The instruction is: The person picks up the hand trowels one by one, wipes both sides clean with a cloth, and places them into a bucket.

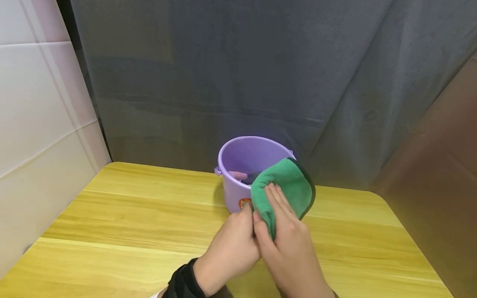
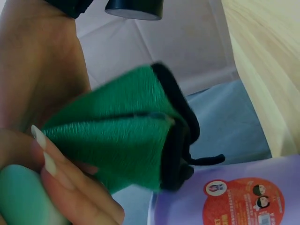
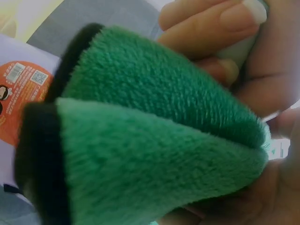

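Observation:
My right hand [image 1: 290, 244] holds a green plush cloth [image 1: 292, 186] with black edging, the fingers extended along its face and the thumb on the near side. The cloth is folded over, and its narrow end lies at the hands in the right wrist view. Beside it and close against it is my left hand [image 1: 231, 248], with curled fingers. In the left wrist view those fingers grip a smooth, rounded mint-green object [image 2: 28, 197]; most of it is hidden, so its kind is unclear. Both hands are in front of a purple bucket [image 1: 232, 194], partly covered by the cloth.
Inside the bucket lie a pink item [image 1: 237, 175] and a dark grey item [image 1: 250, 178]. An orange-red label [image 2: 243, 201] is on its outside. The bucket stands near the back of a wooden table [image 1: 149, 211], before a grey curtain [image 1: 223, 74]. A white panel [image 1: 44, 107] borders the left.

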{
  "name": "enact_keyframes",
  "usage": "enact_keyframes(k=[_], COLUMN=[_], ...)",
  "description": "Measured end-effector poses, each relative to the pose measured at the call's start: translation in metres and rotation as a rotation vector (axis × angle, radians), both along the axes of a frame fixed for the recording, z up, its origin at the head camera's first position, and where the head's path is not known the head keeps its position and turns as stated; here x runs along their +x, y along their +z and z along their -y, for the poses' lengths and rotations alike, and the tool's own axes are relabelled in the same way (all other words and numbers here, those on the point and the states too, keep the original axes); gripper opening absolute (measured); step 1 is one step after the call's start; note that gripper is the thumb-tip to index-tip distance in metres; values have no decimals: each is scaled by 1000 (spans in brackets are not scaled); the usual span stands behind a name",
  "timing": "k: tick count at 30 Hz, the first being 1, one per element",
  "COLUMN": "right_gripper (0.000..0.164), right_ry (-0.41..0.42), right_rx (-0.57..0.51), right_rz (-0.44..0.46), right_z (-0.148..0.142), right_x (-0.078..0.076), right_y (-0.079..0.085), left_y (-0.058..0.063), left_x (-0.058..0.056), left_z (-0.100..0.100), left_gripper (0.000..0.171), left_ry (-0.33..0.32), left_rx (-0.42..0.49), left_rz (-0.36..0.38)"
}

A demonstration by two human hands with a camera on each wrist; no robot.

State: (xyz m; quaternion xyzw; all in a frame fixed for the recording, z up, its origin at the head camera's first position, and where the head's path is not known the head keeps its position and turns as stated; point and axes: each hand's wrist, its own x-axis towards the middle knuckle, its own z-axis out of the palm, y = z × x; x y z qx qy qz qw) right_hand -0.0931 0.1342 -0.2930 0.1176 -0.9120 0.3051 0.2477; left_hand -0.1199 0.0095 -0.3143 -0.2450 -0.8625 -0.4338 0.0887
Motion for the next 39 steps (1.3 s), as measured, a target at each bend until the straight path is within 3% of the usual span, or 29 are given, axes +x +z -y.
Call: enact_keyframes(k=[12, 21, 29, 39], right_gripper=[62, 58, 57, 62], right_ry=[-55, -41, -43, -92], right_rx=[54, -11, -50, -68], right_rz=[42, -38, -146, -229], right_z=[0, -3, -12, -26], right_x=[1, -2, -15, -21], right_y=[-3, -5, -10, -9], left_y=[-3, -4, -5, -3], left_x=[4, 9, 13, 17], left_z=[-5, -12, -19, -24], left_gripper=[20, 17, 17, 18], left_ry=[12, 63, 78, 41], left_rx=[11, 17, 30, 13], left_rz=[-96, -85, -67, -8])
